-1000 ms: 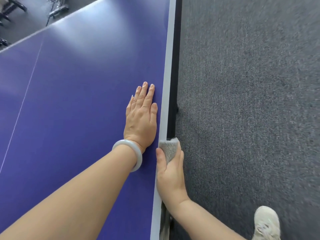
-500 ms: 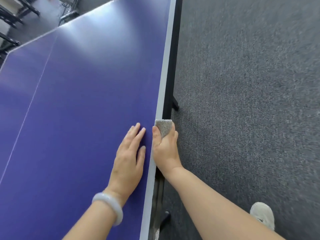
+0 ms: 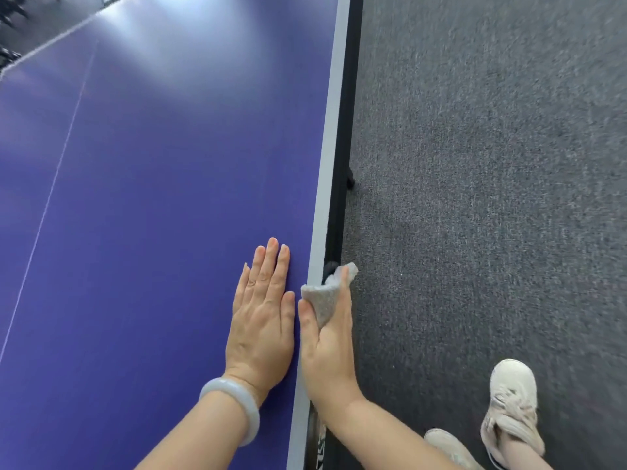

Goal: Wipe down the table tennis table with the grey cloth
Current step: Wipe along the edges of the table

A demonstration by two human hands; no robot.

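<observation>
Head view. Table tennis table [image 3: 152, 198]: blue top, white edge line, fills the left. Left hand [image 3: 263, 320]: open, flat, palm down on the top beside the right edge; pale bangle [image 3: 234, 410] on its wrist. Right hand [image 3: 327, 347]: closed around the grey cloth [image 3: 322, 300], held against the table's right edge. Grey carpet [image 3: 492, 198] right; pale shoes [image 3: 512, 398] near right.
</observation>
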